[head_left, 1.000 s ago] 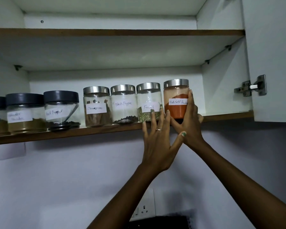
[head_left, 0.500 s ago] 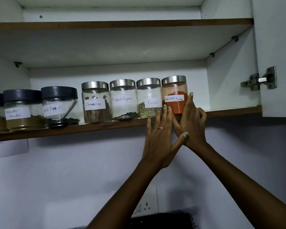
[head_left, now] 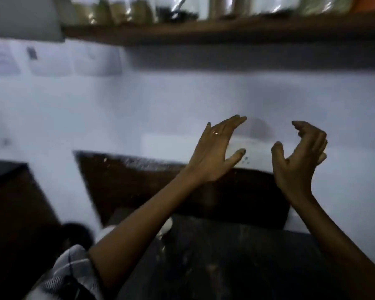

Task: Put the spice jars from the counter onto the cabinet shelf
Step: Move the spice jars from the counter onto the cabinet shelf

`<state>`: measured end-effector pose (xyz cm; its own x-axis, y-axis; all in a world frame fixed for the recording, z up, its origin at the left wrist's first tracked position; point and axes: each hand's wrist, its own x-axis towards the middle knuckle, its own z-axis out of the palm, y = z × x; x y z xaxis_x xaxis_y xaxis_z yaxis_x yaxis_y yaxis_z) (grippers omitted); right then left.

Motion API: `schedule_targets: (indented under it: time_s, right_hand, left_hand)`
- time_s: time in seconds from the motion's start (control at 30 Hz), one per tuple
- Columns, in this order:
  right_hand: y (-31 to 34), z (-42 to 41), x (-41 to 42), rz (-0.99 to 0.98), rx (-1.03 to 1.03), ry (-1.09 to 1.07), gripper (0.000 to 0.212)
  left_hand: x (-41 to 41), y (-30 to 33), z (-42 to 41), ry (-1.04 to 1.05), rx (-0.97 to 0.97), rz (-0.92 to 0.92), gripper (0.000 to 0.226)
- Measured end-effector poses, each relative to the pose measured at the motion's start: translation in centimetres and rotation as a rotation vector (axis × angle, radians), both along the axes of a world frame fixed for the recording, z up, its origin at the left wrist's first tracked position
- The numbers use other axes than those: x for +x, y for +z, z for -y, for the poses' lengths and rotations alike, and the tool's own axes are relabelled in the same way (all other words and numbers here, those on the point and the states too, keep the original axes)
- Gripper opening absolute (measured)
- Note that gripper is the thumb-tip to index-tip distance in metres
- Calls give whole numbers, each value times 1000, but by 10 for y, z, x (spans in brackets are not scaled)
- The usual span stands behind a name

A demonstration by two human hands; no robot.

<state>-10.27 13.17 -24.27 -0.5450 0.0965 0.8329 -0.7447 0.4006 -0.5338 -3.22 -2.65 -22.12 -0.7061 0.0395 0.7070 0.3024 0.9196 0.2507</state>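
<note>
The view is blurred by motion. The brown cabinet shelf (head_left: 225,31) runs along the top edge, and only the bottoms of several spice jars (head_left: 121,11) show on it, with an orange-red jar (head_left: 370,3) at the far right. My left hand (head_left: 214,152) and my right hand (head_left: 299,161) hang well below the shelf, in front of the white wall. Both hold nothing, with fingers apart and loosely curled, palms facing each other. A ring sits on a finger of my left hand.
A dark counter (head_left: 225,256) lies below the hands, with a dark backsplash panel (head_left: 139,182) against the white wall. A white wall socket (head_left: 178,148) shows behind my left hand. Papers (head_left: 52,59) hang on the wall at upper left. A checked cloth (head_left: 69,271) is at bottom left.
Both hands have let go of the red chilli powder jar on the shelf and dropped down, apart from each other. The camera has tilted down towards the counter.
</note>
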Motion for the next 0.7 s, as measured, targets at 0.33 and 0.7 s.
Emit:
schedule_targets:
  time_s: [0.33,0.7]
  right_hand:
    - [-177,134,131,486,252,194,47]
    - [-285,230,215,992,643,544,51]
  left_hand:
    - [153,-173,158,436,295,386,67]
    - [236,-298,259,555,819,619,83]
